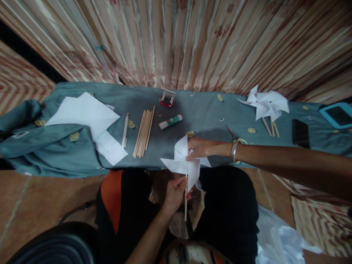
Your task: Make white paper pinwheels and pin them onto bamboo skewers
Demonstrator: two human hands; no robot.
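A white paper pinwheel (180, 167) is held over the near edge of the cloth-covered table, above my lap. My left hand (175, 191) pinches the wooden stick (186, 211) just below the folded blades. At the pinwheel's centre, the fingers of my right hand (198, 147) press on the paper from the right; its fingertips are partly hidden by a blade. Beyond the pinwheel, a glue stick (170, 121) lies on the cloth, with a small open red box of pins (167, 99) behind it. Several loose wooden sticks (143, 132) lie side by side to the left.
White paper sheets (82, 112) and a pen (125, 130) lie at the left of the table (203, 113). Scissors (236, 138) are beside my right wrist. Finished pinwheels (268, 104), a black phone (300, 133) and a blue-framed device (337, 115) lie farther right. Curtains hang behind.
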